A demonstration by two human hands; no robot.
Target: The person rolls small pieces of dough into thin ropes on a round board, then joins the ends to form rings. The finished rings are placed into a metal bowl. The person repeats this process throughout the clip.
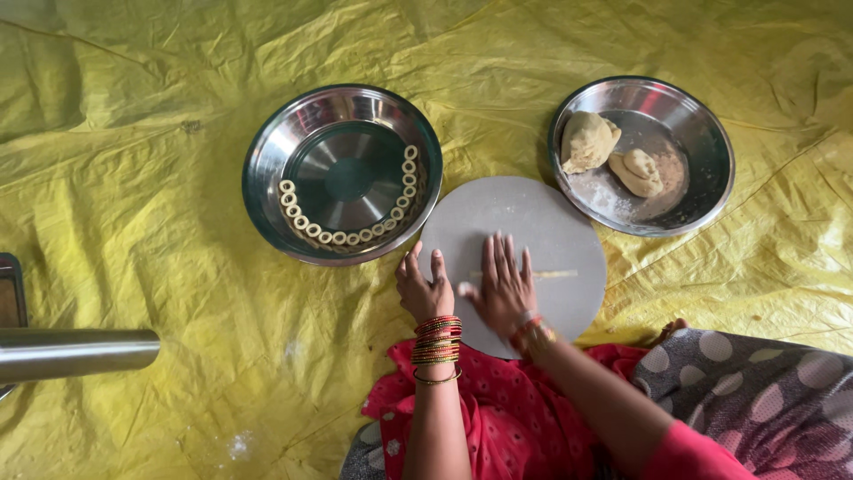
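Two hands: right hand [504, 286] flat on dough strip [553, 274].

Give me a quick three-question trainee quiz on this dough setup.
1. True or false: the right hand lies flat on a thin dough rope on the round board.
2. Which holds the dough lumps: A) the left steel bowl, B) the right steel bowl?
3. How are the small dough rings arranged?

Key: 1 true. 2 B. 3 In a curved row along the left bowl's inner wall.
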